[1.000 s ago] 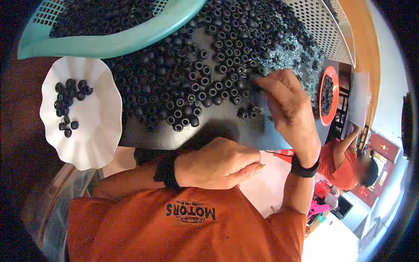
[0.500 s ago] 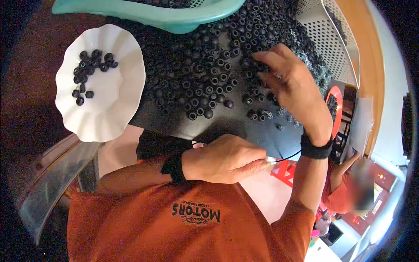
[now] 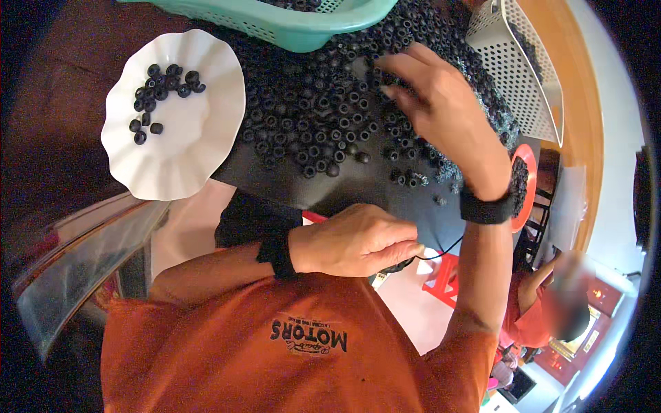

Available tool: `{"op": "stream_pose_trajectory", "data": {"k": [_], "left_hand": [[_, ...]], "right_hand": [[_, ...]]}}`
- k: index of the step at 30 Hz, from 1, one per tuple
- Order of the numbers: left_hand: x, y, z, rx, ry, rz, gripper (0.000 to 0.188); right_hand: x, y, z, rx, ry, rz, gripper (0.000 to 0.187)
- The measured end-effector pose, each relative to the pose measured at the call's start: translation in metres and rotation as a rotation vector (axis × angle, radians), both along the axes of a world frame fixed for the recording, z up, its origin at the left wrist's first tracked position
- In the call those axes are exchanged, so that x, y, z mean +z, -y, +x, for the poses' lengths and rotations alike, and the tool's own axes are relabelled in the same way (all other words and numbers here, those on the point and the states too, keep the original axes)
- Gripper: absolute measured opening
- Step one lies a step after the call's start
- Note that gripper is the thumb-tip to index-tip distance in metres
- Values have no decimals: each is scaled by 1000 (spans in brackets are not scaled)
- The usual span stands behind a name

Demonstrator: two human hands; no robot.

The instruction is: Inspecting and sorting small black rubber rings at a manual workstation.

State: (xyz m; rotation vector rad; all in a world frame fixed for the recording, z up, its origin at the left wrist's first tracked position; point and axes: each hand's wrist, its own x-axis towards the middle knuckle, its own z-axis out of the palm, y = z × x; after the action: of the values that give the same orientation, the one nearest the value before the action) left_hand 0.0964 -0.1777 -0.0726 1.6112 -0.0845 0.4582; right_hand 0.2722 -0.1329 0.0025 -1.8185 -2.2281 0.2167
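Note:
My left hand [image 3: 354,241] is closed in front of my shirt, thumb pressed to the curled fingers. A dark thing, mostly hidden, shows under its fingertips. From there a thin black cord [image 3: 444,249] runs toward my right wrist. Over the dark table my right hand [image 3: 447,113] reaches into a spread of small black ring-shaped parts [image 3: 323,138]. Its fingers are apart and blurred by motion, with black parts behind the gap. Left of the spread, a white wavy-rimmed plate [image 3: 175,168] carries several black parts [image 3: 162,86].
A teal basket [image 3: 303,38] stands at the far edge. White perforated baskets [image 3: 520,82] are at the far right, near a red dish [image 3: 525,155] of dark bits. A red stool [image 3: 444,279] is below the table; another person [image 3: 540,313] sits at the right.
My right hand has moved left and farther over the black parts. The whole view has shifted slightly. My left hand stays closed, and more of the dark thing under it shows.

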Motion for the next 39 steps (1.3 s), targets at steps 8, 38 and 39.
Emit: {"op": "stream_pose_trajectory", "data": {"k": [8, 38, 39], "left_hand": [[-4, 2, -2, 35, 30, -19, 23], [-1, 3, -2, 97, 73, -101, 15], [1, 3, -5, 98, 73, -100, 15]], "right_hand": [[-17, -7, -11, 2, 151, -94, 29], [-16, 12, 5, -1, 129, 15, 20], [-6, 20, 5, 6, 51, 60, 20]]}}
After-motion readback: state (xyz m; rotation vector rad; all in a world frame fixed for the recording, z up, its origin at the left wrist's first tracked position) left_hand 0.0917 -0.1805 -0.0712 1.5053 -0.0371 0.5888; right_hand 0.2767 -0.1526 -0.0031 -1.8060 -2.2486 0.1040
